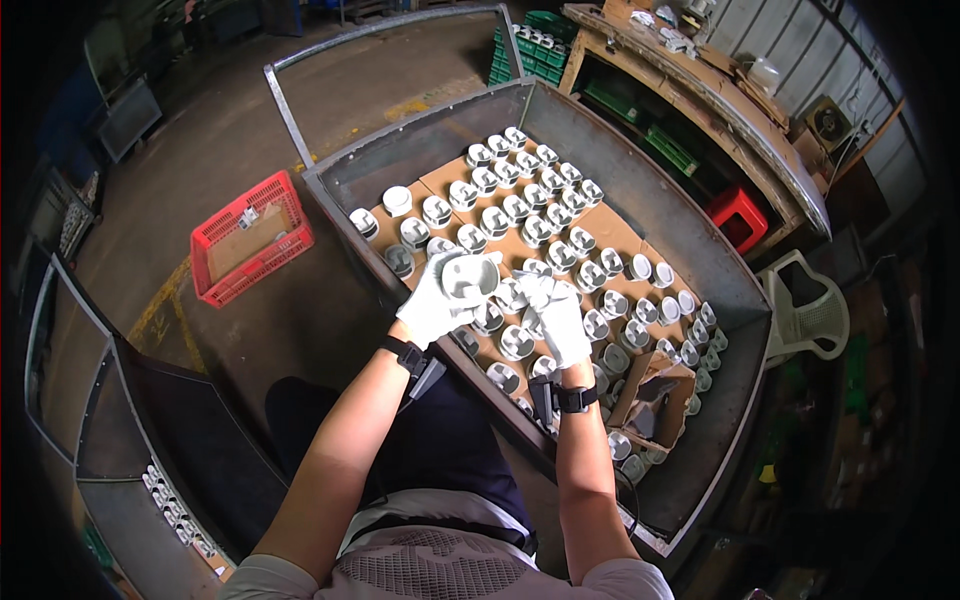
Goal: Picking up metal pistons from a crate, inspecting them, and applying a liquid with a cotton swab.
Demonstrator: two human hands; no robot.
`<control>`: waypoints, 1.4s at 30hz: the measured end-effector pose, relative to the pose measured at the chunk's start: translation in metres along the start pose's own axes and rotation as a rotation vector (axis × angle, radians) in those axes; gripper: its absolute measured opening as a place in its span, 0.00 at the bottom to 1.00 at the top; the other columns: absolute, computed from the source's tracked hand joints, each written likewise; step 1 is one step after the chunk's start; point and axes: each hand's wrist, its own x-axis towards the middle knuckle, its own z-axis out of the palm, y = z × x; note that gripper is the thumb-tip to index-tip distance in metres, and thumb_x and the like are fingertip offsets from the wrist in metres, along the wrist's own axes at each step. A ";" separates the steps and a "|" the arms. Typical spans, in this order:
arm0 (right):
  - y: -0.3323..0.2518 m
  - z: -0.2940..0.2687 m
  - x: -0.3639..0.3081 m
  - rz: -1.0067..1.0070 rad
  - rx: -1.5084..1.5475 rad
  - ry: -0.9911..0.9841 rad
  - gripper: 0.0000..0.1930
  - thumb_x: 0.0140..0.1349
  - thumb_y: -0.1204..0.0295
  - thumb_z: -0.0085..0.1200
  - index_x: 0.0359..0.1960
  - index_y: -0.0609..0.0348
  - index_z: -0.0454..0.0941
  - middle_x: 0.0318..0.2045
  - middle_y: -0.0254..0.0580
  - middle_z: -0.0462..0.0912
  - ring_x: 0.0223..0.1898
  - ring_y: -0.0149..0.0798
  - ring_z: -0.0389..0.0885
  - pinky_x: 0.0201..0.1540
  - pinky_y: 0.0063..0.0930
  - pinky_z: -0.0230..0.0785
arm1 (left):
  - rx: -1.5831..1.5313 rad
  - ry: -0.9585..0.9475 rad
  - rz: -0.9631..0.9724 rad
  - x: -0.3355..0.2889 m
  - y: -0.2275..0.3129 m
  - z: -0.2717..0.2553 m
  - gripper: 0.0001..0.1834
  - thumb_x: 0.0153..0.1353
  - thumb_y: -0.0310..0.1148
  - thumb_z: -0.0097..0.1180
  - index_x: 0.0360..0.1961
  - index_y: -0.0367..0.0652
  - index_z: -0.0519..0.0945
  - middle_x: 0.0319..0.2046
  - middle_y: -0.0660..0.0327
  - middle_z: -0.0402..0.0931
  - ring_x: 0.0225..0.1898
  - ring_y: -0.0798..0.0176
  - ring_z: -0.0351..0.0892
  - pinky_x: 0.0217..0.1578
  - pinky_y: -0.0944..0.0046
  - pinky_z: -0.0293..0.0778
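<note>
L hand (437, 300), white knit glove, is gripping a piston (470, 274) tight, holding it over the bin's (640, 215) near edge, crown turned up. R hand (553, 312) is closing on another piston (513, 295) beside it. Looks like inspecting/sorting; next needs a free slot. Pistons: dull grey cast metal, cylindrical, sitting in rows on brown cardboard (612, 226); bin is dark, scuffed steel.

Even, fairly bright light falls on the bin (700, 270) at centre; the rim darkens to black, straight edges bow, shadows stay soft.
</note>
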 end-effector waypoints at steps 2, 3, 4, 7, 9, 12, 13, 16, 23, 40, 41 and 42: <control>-0.010 0.005 -0.001 0.020 0.020 -0.009 0.14 0.70 0.65 0.54 0.50 0.60 0.83 0.37 0.33 0.84 0.36 0.28 0.79 0.42 0.24 0.73 | -0.175 -0.072 -0.077 0.010 -0.007 -0.017 0.16 0.72 0.41 0.47 0.56 0.48 0.73 0.51 0.57 0.79 0.47 0.56 0.82 0.36 0.58 0.84; -0.013 0.006 -0.001 0.022 0.023 -0.005 0.14 0.70 0.66 0.54 0.50 0.60 0.83 0.36 0.33 0.84 0.35 0.27 0.78 0.41 0.24 0.73 | -0.352 -0.150 -0.155 0.014 -0.007 -0.022 0.17 0.71 0.40 0.48 0.58 0.49 0.71 0.54 0.55 0.77 0.49 0.56 0.81 0.37 0.57 0.84; -0.015 0.007 -0.001 0.024 0.026 -0.001 0.14 0.70 0.66 0.54 0.50 0.60 0.83 0.36 0.32 0.84 0.35 0.26 0.78 0.40 0.23 0.73 | -0.351 -0.150 -0.156 0.015 -0.009 -0.025 0.17 0.71 0.40 0.48 0.58 0.49 0.71 0.54 0.55 0.77 0.49 0.56 0.81 0.37 0.57 0.84; -0.016 0.007 -0.001 0.063 0.067 -0.008 0.13 0.70 0.67 0.54 0.50 0.60 0.83 0.37 0.33 0.84 0.35 0.27 0.78 0.41 0.23 0.73 | -0.431 -0.134 -0.251 0.017 -0.019 -0.031 0.18 0.70 0.38 0.51 0.58 0.48 0.70 0.56 0.54 0.77 0.51 0.57 0.81 0.39 0.56 0.84; -0.014 0.005 -0.001 0.042 0.036 -0.023 0.13 0.70 0.68 0.54 0.50 0.60 0.83 0.38 0.34 0.84 0.37 0.28 0.78 0.42 0.24 0.73 | -0.173 -0.269 0.118 0.011 -0.022 -0.030 0.28 0.63 0.20 0.56 0.65 0.40 0.66 0.63 0.52 0.72 0.59 0.60 0.77 0.53 0.61 0.79; -0.014 0.003 -0.001 0.024 -0.031 -0.047 0.13 0.69 0.69 0.54 0.50 0.62 0.82 0.39 0.36 0.84 0.39 0.30 0.79 0.44 0.25 0.73 | 0.454 -0.360 0.182 0.022 -0.009 -0.025 0.29 0.64 0.22 0.56 0.67 0.36 0.66 0.59 0.53 0.75 0.57 0.65 0.76 0.56 0.66 0.75; -0.015 0.003 -0.001 0.030 -0.062 -0.055 0.13 0.69 0.70 0.54 0.50 0.62 0.82 0.40 0.37 0.84 0.41 0.31 0.79 0.46 0.26 0.73 | 0.557 -0.366 0.187 0.022 -0.002 -0.020 0.29 0.64 0.23 0.56 0.66 0.33 0.67 0.57 0.55 0.77 0.56 0.69 0.76 0.58 0.69 0.72; -0.011 0.005 0.002 0.111 -0.110 -0.063 0.14 0.68 0.67 0.56 0.50 0.63 0.81 0.43 0.41 0.84 0.44 0.32 0.80 0.48 0.27 0.73 | 0.237 -0.356 0.080 0.021 -0.012 -0.020 0.27 0.67 0.23 0.53 0.67 0.31 0.66 0.57 0.56 0.76 0.56 0.68 0.76 0.59 0.68 0.72; -0.018 0.013 0.007 0.423 -0.082 -0.202 0.18 0.68 0.69 0.52 0.55 0.68 0.78 0.37 0.35 0.85 0.33 0.27 0.79 0.36 0.23 0.73 | -0.188 -0.098 -0.142 0.022 -0.029 -0.017 0.27 0.67 0.27 0.54 0.68 0.36 0.68 0.53 0.61 0.78 0.49 0.72 0.79 0.47 0.73 0.77; 0.084 -0.007 0.134 0.356 -0.148 -0.131 0.08 0.62 0.73 0.52 0.37 0.58 0.83 0.31 0.48 0.85 0.32 0.45 0.84 0.35 0.33 0.74 | 0.856 0.254 0.195 0.051 0.001 -0.092 0.21 0.66 0.30 0.52 0.61 0.41 0.77 0.46 0.55 0.83 0.48 0.57 0.80 0.53 0.61 0.74; 0.129 -0.051 0.154 0.170 -0.639 -0.151 0.11 0.60 0.66 0.54 0.40 0.56 0.84 0.36 0.51 0.86 0.38 0.48 0.86 0.39 0.38 0.76 | 0.992 0.226 0.332 0.063 -0.008 -0.069 0.21 0.65 0.31 0.53 0.59 0.41 0.78 0.46 0.54 0.83 0.47 0.54 0.80 0.51 0.58 0.74; 0.127 -0.015 0.160 0.149 -0.723 -0.217 0.14 0.57 0.62 0.58 0.40 0.54 0.85 0.39 0.51 0.86 0.41 0.51 0.85 0.42 0.43 0.76 | 1.211 0.285 0.420 0.057 -0.011 -0.089 0.20 0.64 0.32 0.54 0.57 0.42 0.79 0.45 0.54 0.83 0.46 0.51 0.79 0.50 0.55 0.74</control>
